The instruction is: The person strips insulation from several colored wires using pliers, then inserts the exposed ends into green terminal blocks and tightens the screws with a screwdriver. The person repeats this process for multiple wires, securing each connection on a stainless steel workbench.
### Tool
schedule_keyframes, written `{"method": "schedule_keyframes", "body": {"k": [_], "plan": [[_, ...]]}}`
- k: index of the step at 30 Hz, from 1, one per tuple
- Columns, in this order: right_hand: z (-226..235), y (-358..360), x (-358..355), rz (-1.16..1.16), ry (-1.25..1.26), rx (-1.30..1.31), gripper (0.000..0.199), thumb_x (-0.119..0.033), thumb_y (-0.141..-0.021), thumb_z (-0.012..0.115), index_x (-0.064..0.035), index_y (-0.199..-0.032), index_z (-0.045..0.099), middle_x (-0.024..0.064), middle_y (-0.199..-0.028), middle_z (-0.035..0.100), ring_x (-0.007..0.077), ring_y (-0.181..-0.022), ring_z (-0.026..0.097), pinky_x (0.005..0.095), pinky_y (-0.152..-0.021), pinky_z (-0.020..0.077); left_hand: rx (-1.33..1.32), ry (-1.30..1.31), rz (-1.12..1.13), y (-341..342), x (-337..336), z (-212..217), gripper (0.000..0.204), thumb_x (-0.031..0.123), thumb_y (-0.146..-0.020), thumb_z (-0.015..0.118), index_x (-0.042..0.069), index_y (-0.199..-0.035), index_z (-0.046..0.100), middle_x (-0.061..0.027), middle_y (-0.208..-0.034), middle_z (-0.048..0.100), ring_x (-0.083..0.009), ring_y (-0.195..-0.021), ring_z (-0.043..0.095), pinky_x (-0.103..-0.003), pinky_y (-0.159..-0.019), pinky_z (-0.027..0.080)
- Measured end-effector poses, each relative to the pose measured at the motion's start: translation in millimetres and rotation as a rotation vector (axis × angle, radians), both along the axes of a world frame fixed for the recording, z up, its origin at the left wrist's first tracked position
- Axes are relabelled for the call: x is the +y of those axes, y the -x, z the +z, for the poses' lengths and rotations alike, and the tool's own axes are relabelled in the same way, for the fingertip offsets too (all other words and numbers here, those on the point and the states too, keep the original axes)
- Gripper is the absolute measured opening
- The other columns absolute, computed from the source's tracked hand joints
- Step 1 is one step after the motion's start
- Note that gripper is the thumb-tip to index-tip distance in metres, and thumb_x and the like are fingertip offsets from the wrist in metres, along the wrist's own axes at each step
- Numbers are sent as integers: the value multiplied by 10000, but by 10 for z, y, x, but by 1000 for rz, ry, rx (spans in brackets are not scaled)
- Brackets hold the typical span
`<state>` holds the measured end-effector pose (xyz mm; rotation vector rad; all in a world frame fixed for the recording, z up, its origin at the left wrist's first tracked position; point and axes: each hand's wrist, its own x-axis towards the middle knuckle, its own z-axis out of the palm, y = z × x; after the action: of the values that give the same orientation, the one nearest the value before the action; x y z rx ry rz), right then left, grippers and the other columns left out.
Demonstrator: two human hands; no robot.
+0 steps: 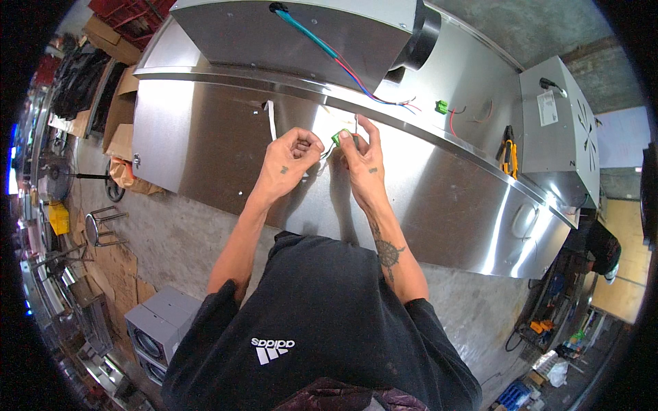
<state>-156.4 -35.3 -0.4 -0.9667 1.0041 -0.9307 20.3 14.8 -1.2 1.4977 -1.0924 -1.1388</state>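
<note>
Over the bare steel sheet, my right hand (363,152) pinches a small green terminal block (336,139) between thumb and fingers. A thin upright shaft (356,125) shows beside its index finger; what it belongs to is hidden. Short dark wires (328,151) run from the block down toward the fingertips of my left hand (293,156). That hand is closed, its thumb and index finger pressed together at the wires. A white strip (271,120) lies on the steel just beyond the left hand.
Beyond the raised steel edge stands a large metal housing (301,42) with blue and red wires (356,81) hanging out. Another green terminal block (441,107) and yellow-handled pliers (508,156) lie to the right, near a grey metal box (558,130). A stool (103,226) stands left.
</note>
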Motion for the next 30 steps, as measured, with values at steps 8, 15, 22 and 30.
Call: {"method": "schedule_keyframes", "body": {"k": [8, 15, 22, 30], "plan": [[-206, -20, 6, -54, -154, -180, 623, -265, -1085, 710, -74, -1582, 389, 27, -993, 602, 64, -691, 465, 225, -568, 385, 154, 98, 128, 84, 16, -77, 192, 163, -1102, 674, -2, -1193, 634, -68, -1074, 718, -124, -1010, 678, -287, -936, 551], [-92, -80, 52, -61, -210, -193, 730, -262, -1073, 729, -8, -1636, 340, 26, -997, 578, 81, -809, 469, 250, -726, 436, 46, 121, 49, 32, 107, -84, 223, 159, -1124, 630, -6, -1274, 630, -67, -1117, 703, -136, -1046, 667, -311, -983, 555], [-80, -140, 33, -55, -178, -203, 712, -283, -1074, 732, -9, -1620, 367, 30, -1025, 589, 78, -807, 472, 245, -721, 437, 260, 275, 136, 58, 148, -105, 297, 73, -1061, 713, 5, -1305, 558, -105, -1122, 715, -146, -1065, 687, -313, -960, 576], [-84, -180, -6, -6, -216, -415, 463, -325, -1113, 673, -21, -1443, 558, 12, -975, 575, 64, -788, 450, 231, -670, 422, 276, 230, 168, 93, 137, -85, 355, 56, -1032, 752, -5, -1307, 537, -133, -1141, 725, -151, -1062, 705, -302, -945, 597]]}}
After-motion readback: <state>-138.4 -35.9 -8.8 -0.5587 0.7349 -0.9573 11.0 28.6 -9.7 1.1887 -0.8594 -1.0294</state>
